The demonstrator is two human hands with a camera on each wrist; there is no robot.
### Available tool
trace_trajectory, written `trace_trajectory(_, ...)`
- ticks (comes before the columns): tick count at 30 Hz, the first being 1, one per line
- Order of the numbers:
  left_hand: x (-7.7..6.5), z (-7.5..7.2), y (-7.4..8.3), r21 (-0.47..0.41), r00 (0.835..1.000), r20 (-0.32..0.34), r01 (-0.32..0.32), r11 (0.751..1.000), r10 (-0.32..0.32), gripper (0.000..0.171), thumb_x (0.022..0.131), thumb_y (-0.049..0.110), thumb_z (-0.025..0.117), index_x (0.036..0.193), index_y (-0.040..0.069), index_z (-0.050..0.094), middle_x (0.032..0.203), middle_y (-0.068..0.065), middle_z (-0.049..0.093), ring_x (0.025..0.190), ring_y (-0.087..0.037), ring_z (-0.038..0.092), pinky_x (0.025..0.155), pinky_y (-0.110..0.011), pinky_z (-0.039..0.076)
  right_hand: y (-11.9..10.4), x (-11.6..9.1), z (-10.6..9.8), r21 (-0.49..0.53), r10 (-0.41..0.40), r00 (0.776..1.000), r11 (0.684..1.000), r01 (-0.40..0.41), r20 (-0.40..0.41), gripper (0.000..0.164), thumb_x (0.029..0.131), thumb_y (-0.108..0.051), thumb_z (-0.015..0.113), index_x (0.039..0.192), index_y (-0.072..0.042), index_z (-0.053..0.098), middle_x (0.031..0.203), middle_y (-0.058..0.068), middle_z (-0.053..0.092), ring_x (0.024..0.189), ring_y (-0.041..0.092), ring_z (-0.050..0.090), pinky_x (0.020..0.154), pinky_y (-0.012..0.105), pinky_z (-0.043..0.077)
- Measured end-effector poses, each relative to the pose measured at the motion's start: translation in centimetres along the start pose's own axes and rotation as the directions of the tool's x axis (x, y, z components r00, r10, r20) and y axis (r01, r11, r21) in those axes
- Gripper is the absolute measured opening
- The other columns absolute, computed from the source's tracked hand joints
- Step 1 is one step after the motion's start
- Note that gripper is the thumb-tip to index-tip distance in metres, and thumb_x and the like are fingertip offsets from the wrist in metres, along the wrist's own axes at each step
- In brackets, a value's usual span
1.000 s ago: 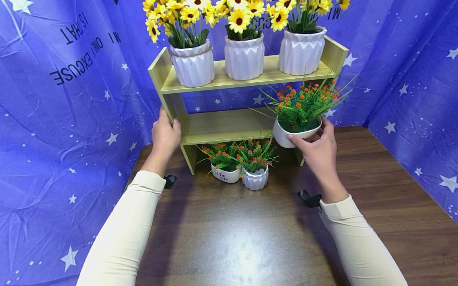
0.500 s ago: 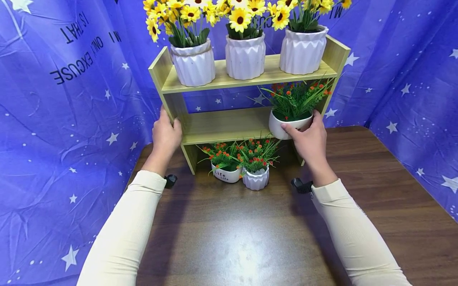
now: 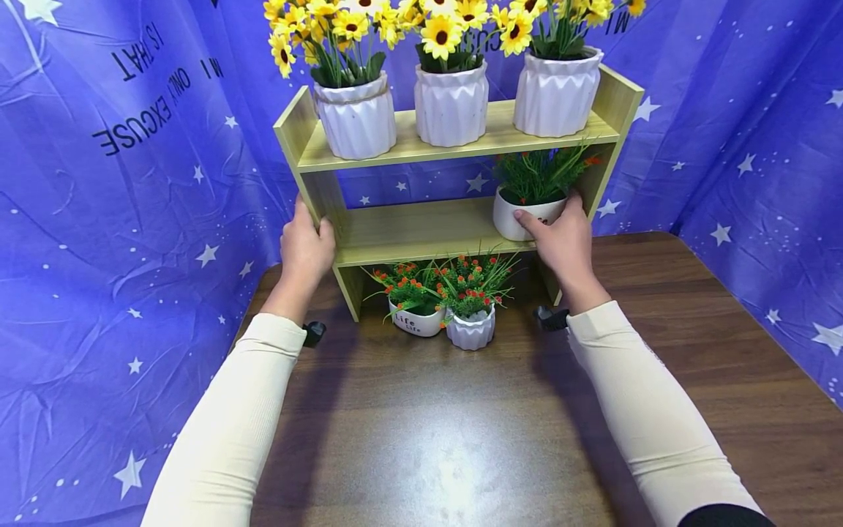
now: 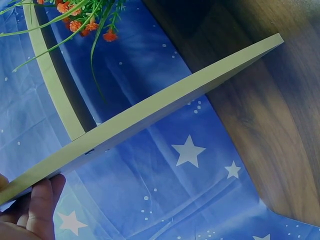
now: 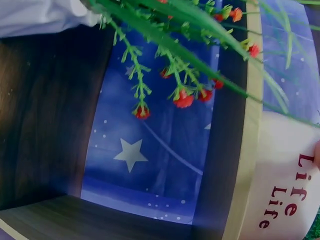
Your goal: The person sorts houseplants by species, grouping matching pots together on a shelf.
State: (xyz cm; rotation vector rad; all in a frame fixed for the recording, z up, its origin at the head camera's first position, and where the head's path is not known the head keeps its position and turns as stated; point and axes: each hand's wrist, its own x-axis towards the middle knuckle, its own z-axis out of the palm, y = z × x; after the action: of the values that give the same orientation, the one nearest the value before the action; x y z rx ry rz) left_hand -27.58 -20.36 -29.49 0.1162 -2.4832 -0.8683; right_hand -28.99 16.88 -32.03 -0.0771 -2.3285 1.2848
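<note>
Clasping pot (image 3: 507, 221), right grip (image 3: 564, 238) outstretched

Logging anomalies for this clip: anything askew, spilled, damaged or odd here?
The lettering on the backdrop, left in the head view, reads upside down, as if hung inverted. No visible spill or damage; the pot in the right hand looks upright.

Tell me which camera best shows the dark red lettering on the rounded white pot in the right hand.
The right wrist view: the dark red lettering is large, reading "Life" twice on the white pot. The head view shows it small, partly covered by the right hand; the left wrist view shows none.
</note>
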Motion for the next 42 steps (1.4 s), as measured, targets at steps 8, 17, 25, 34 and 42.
trace_trajectory(8,0.0,-0.2,0.1,-0.008,1.0,-0.014,-0.003,1.0,0.003,0.053,0.098,0.017,0.05,0.149,0.011,0.036,0.122,-0.032,0.061,0.112,-0.053,0.057,0.092,-0.061,0.042,0.3,1.3,0.8,-0.015,0.015,1.0,1.0,-0.015,-0.005,0.095,0.082,-0.048,0.075,0.151,-0.001,0.029,0.137,0.025,0.051,0.127,0.037,0.049,0.105,0.047,0.037)
trace_trajectory(17,-0.2,-0.1,0.2,-0.011,1.0,-0.003,-0.008,1.0,0.008,0.052,0.098,0.017,0.051,0.148,0.01,0.037,0.122,-0.032,0.061,0.113,-0.053,0.057,0.092,-0.061,0.042,0.3,-0.6,0.3,0.064,0.01,1.0,0.998,-0.01,0.008,0.093,0.087,-0.043,0.071,0.155,-0.002,0.022,0.15,0.02,0.039,0.137,0.029,0.039,0.111,0.043,0.03)
trace_trajectory(25,-0.2,0.0,0.2,-0.004,1.0,-0.005,-0.001,1.0,0.001,0.052,0.099,0.018,0.05,0.149,0.011,0.036,0.121,-0.032,0.062,0.112,-0.053,0.057,0.092,-0.06,0.042,1.6,-4.8,-0.4,0.14,0.008,0.999,0.99,-0.002,-0.042,0.079,0.09,-0.033,0.071,0.15,0.001,0.033,0.149,0.021,0.041,0.138,0.028,0.039,0.106,0.046,0.04)
trace_trajectory(34,-0.2,0.0,0.2,-0.003,1.0,-0.007,0.006,1.0,-0.006,0.052,0.099,0.018,0.05,0.149,0.011,0.036,0.122,-0.032,0.061,0.113,-0.053,0.057,0.093,-0.06,0.042,4.3,-9.9,0.8,0.14,0.032,0.999,0.99,-0.031,-0.009,0.074,0.088,-0.028,0.075,0.146,0.002,0.04,0.141,0.025,0.046,0.132,0.035,0.044,0.101,0.05,0.043)
trace_trajectory(42,-0.2,0.1,0.1,-0.009,1.0,-0.014,0.004,1.0,-0.004,0.052,0.099,0.019,0.051,0.148,0.012,0.037,0.121,-0.032,0.061,0.112,-0.053,0.057,0.091,-0.061,0.043,6.2,-13.3,3.5,0.091,0.082,0.984,0.991,-0.097,0.156,0.077,0.085,-0.025,0.079,0.146,0.003,0.039,0.145,0.026,0.044,0.13,0.041,0.045,0.098,0.053,0.045)
